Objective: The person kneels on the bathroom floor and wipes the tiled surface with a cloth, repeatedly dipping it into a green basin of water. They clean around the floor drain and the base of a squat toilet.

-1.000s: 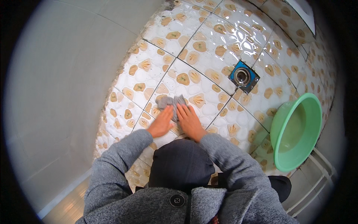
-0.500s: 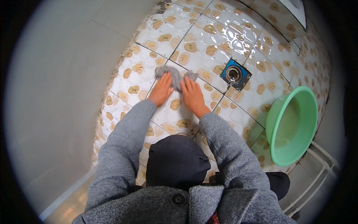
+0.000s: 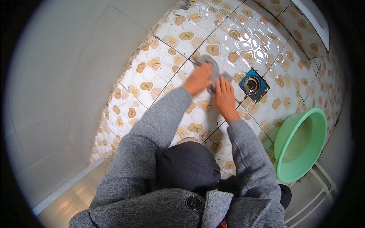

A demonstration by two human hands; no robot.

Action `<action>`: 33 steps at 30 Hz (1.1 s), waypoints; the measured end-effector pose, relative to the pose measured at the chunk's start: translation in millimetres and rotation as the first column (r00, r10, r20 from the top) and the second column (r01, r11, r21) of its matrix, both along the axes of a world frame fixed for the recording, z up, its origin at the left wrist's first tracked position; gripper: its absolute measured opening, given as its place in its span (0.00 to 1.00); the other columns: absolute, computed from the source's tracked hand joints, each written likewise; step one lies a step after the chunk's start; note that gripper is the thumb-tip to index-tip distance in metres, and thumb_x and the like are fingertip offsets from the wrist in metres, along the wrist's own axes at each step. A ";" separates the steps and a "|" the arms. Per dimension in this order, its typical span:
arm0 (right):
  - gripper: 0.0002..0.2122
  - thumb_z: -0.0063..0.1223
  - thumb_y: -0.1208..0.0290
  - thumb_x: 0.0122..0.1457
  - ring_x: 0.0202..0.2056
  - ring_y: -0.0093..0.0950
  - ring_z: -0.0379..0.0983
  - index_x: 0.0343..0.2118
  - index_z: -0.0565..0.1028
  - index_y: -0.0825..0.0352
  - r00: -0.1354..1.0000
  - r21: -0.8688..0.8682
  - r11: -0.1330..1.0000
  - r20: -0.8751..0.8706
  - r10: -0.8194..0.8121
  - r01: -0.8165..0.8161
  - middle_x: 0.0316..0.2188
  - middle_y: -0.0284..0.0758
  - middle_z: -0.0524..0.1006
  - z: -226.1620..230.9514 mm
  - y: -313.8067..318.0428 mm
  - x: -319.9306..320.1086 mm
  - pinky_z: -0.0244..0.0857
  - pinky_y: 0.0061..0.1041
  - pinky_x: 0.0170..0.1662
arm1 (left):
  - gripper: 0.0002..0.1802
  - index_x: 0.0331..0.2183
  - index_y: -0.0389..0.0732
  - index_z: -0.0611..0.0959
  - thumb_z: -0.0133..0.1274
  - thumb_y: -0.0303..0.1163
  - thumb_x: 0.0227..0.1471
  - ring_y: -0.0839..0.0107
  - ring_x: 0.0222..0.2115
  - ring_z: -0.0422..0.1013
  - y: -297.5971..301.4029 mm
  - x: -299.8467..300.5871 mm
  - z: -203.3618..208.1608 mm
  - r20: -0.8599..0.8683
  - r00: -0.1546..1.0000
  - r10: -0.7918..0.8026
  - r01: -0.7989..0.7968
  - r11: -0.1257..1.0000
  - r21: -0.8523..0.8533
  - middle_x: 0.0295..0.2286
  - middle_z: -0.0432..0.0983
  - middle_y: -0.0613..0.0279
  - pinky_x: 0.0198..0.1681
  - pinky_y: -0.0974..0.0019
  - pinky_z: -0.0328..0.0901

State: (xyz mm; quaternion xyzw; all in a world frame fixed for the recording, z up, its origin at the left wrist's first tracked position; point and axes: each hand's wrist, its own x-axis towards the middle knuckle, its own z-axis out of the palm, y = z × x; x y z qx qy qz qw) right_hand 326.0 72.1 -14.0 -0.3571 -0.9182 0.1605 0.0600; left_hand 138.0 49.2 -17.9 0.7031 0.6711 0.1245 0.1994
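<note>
A crumpled grey cloth (image 3: 208,60) lies on the wet patterned floor tiles (image 3: 197,116), to the left of a square drain (image 3: 252,86) with a blue surround. My left hand (image 3: 198,79), somewhat blurred, is closed over the cloth's left part and presses it down. Beside it, my right hand (image 3: 225,98) holds the cloth's right end under its fingertips, with the fingers close together. Much of the cloth is hidden beneath both hands.
A green plastic basin (image 3: 302,146) with cloudy liquid inside stands at the right, beside a white pipe frame (image 3: 321,178). A grey wall (image 3: 80,76) rises on the left. A tiled ledge (image 3: 300,22) is at the far right. My knee (image 3: 188,165) is just below the hands.
Both hands and the cloth have shifted right across the tiles, closer to the drain. My left hand has moved nearer to the right one. The view has also shifted.
</note>
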 end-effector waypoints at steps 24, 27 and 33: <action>0.23 0.44 0.71 0.56 0.59 0.38 0.58 0.55 0.64 0.71 0.994 0.052 0.994 -0.038 0.100 -0.098 0.59 0.44 0.62 0.9 -17.0 -70.7 0.49 0.40 0.60 | 0.36 0.56 0.26 0.61 0.53 0.35 0.51 0.50 0.61 0.49 -41.4 -59.0 -2.7 -0.096 0.992 0.083 -0.085 0.996 -0.017 0.59 0.51 0.41 0.63 0.56 0.47; 0.24 0.45 0.70 0.55 0.60 0.42 0.56 0.56 0.63 0.74 0.977 -0.084 0.974 -0.049 0.208 -0.212 0.60 0.48 0.60 12.0 -64.8 -17.3 0.48 0.42 0.61 | 0.39 0.56 0.26 0.60 0.55 0.36 0.48 0.51 0.61 0.49 -106.9 -14.9 -1.5 -0.095 0.988 -0.119 0.116 0.993 -0.034 0.60 0.51 0.42 0.63 0.54 0.47; 0.31 0.51 0.66 0.53 0.62 0.45 0.52 0.57 0.59 0.78 0.970 -0.133 0.965 0.059 0.237 -0.228 0.60 0.53 0.58 17.9 -106.0 63.8 0.45 0.42 0.63 | 0.40 0.57 0.28 0.60 0.54 0.39 0.49 0.53 0.62 0.48 -110.6 55.9 20.4 0.017 0.962 -0.272 0.273 0.960 -0.070 0.60 0.51 0.44 0.62 0.52 0.48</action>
